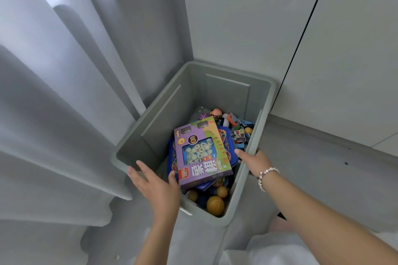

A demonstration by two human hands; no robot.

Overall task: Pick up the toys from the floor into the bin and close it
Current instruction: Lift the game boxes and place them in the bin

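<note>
An open grey bin (150,127) stands on the floor, filled with toys. On top lies a purple chess game box (202,153), over a blue flat toy (228,146), with several orange balls (215,205) at the near end. My left hand (155,187) hovers over the bin's near left rim with its fingers spread, the thumb at the purple box's near corner. My right hand (254,161), with a bead bracelet on the wrist, lies at the right rim. Its thumb points in toward the box and its fingers are mostly hidden. Neither hand holds anything.
Grey curtains (64,92) hang at the left, right against the bin. White wall panels (323,49) rise behind and to the right. Grey floor (323,168) lies to the right of the bin. No lid is in view.
</note>
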